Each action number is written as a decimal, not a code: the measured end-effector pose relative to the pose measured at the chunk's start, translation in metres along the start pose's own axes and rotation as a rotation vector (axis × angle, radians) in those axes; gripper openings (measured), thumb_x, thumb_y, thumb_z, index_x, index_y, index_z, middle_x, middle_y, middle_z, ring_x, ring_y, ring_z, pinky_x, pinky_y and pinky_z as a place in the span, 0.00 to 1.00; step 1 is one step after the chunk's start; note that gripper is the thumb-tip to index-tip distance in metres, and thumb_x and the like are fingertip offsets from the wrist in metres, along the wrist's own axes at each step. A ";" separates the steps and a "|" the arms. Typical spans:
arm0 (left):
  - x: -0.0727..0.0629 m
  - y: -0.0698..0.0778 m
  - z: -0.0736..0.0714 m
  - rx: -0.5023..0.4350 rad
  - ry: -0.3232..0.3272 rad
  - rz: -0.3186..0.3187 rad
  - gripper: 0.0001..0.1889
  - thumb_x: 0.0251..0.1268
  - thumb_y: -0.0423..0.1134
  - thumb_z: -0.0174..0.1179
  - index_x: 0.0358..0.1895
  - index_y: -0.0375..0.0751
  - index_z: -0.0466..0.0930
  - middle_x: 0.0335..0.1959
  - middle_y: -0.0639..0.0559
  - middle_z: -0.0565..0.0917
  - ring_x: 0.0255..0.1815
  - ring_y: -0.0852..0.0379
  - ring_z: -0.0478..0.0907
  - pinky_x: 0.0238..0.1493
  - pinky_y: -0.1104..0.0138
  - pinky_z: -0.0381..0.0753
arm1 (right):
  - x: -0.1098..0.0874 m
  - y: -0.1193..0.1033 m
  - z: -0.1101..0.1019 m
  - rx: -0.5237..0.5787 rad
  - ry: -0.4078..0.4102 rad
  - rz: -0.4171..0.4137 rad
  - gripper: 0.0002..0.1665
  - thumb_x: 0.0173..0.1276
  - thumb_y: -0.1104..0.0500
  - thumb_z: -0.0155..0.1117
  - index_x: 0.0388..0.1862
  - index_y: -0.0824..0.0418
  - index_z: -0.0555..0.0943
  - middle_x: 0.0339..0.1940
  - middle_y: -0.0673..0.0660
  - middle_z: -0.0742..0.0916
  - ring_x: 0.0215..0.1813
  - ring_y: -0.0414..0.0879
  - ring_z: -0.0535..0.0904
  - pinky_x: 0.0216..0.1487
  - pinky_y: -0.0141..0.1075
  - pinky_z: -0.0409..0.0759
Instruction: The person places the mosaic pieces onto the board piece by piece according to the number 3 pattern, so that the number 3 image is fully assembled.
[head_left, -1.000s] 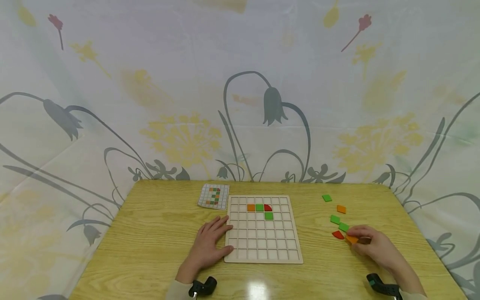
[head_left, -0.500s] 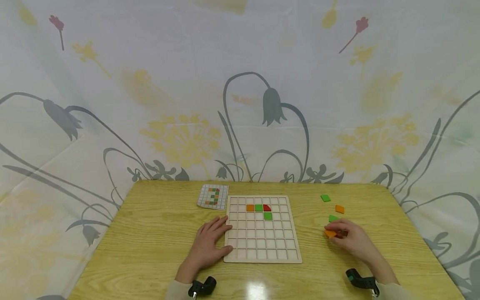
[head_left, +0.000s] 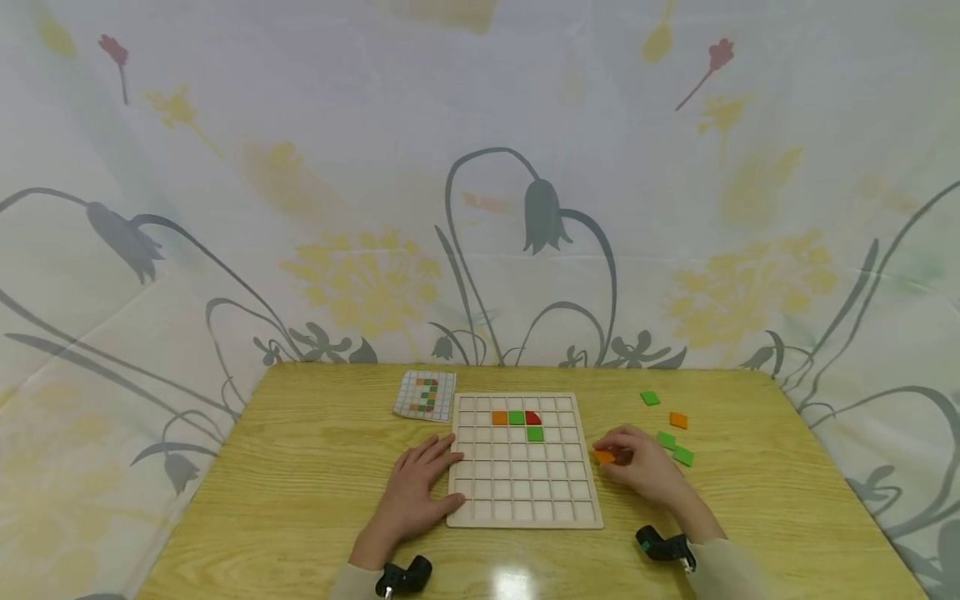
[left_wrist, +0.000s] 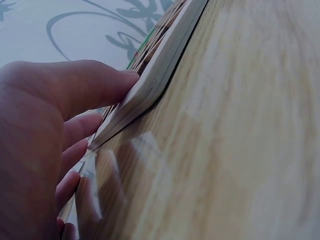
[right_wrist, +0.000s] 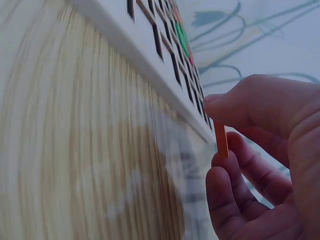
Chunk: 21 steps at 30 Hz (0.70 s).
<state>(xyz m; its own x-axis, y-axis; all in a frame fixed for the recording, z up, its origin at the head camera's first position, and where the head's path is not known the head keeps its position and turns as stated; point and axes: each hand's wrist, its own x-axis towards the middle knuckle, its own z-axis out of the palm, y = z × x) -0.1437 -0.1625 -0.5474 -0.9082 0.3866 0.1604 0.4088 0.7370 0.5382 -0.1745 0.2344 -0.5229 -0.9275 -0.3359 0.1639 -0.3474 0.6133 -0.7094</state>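
- Right hand (head_left: 641, 465): thumb and fingers pinch an orange tile (head_left: 603, 457) at the right edge of the wooden grid board (head_left: 523, 490); board contact, I cannot tell.
- Left hand (head_left: 414, 492): fingers extended, resting on the board's left edge.
- Tabletop (head_left: 322, 450), farther right: three green tiles (head_left: 666, 440), another orange one (head_left: 678, 420).

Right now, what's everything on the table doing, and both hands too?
Board: flat on the table, partly filled.
Four placed pieces: set in squares.
Card: lying pattern side up.
Three loose green tiles: lying flat.
Loose orange tile: lying flat.
Held orange tile: pinched, not in a square.
Right hand: pinching that tile.
Left hand: fingers spread, touching the board's edge.
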 end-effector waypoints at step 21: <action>-0.001 0.000 0.000 0.017 0.037 0.029 0.31 0.58 0.53 0.65 0.66 0.51 0.77 0.75 0.54 0.66 0.76 0.45 0.57 0.68 0.37 0.55 | 0.046 -0.036 0.051 0.032 -0.032 -0.039 0.12 0.59 0.64 0.75 0.42 0.56 0.87 0.38 0.47 0.79 0.36 0.42 0.73 0.38 0.34 0.77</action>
<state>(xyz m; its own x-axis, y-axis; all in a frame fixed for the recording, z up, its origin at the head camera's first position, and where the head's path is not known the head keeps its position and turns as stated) -0.1424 -0.1631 -0.5480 -0.8987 0.3873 0.2059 0.4358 0.7352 0.5191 -0.1976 0.1602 -0.5252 -0.9084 -0.3821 0.1697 -0.3778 0.5765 -0.7245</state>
